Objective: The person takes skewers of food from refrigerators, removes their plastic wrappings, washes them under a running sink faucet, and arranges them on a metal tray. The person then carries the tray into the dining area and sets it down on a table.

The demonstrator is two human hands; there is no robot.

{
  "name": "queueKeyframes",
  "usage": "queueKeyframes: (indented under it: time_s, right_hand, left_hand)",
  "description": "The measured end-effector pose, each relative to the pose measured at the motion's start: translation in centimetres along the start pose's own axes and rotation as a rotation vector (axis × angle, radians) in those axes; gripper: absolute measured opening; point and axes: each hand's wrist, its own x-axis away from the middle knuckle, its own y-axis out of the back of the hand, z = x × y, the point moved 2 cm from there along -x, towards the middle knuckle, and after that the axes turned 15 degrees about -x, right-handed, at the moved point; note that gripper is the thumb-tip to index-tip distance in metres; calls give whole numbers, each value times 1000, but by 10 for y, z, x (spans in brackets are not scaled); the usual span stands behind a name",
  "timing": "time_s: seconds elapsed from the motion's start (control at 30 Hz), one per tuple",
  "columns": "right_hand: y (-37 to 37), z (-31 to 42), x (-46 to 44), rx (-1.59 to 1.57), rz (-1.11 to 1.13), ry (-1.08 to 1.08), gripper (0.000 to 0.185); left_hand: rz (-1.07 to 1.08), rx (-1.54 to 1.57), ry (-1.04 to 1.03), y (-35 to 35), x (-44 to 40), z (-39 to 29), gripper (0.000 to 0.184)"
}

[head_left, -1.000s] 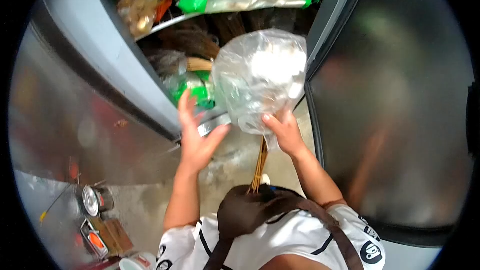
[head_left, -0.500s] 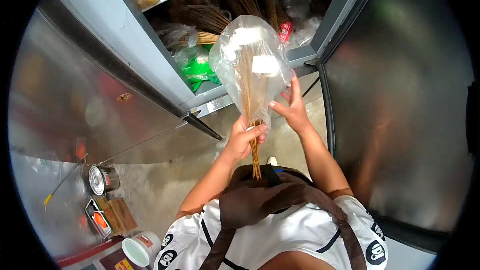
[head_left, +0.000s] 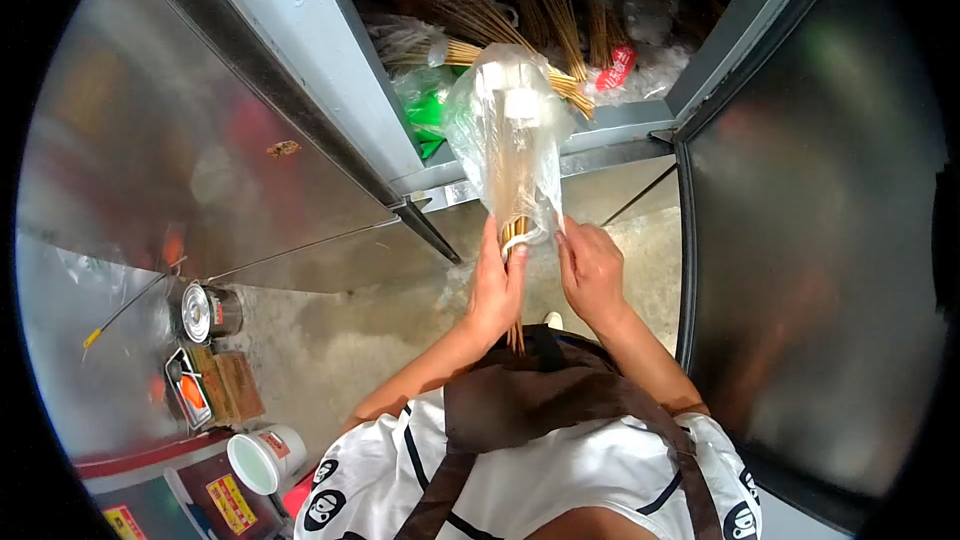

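A bundle of thin wooden skewers (head_left: 514, 231) stands in a clear plastic bag (head_left: 510, 155), with the bare stick ends poking out below toward my apron. My left hand (head_left: 494, 285) is wrapped round the sticks near the bag's mouth. To the right, my right hand (head_left: 593, 270) pinches the edge of the bag between thumb and fingers. What is on the upper part of the skewers is blurred by glare on the plastic. Beyond the bag, more skewer bundles (head_left: 470, 15) lie inside the opened cabinet.
The cabinet's left door (head_left: 190, 130) and right door (head_left: 810, 200) stand wide on both sides of me. Inside are a green bag (head_left: 428, 112) and a red label (head_left: 614, 68). On the floor at left are a metal pot (head_left: 212, 312) and a white bucket (head_left: 266, 460).
My right hand, spread beside the bag before, has come down and closed on its edge. The bag looks narrower round the skewers. The view has shifted slightly, showing more of the cabinet's skewers.
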Motion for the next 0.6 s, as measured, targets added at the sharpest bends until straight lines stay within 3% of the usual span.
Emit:
queueKeyframes:
  time_s: [0.03, 0.1, 0.17, 0.2, 0.23, 0.3, 0.33, 0.37, 0.43, 0.6]
  right_hand:
    - [3, 2, -3, -4, -3, 5, 25]
    - [10, 6, -8, 35, -137, 82, 28]
    - [11, 13, -12, -27, -130, 25, 30]
    - [11, 18, -16, -13, -137, 99, 27]
    - [12, 22, -19, 5, -148, 174, 25]
    - [21, 27, -20, 1, -191, 216, 25]
    - [25, 29, -19, -5, -228, 260, 25]
    - [27, 27, -18, -6, -223, 261, 25]
    - [31, 24, -18, -120, -242, 332, 28]
    - [29, 21, -13, -286, -199, 306, 24]
  left_hand:
    - [-230, -401, -293, 6, 2, -6, 28]
    - [-156, -296, -267, 15, 0, -3, 25]
    - [-156, -313, -399, 18, -3, -3, 20]
    - [-252, -370, -553, 24, -4, -10, 16]
    - [-251, -369, -559, 28, -5, -14, 16]
    - [-192, -68, -775, 36, -2, -27, 14]
    - [-44, 96, -688, 37, 1, -31, 17]
    - [-47, 97, -684, 41, 4, -36, 17]
    - [348, 691, -458, 44, 3, -44, 24]
    - [505, 732, -105, 40, -10, -56, 30]
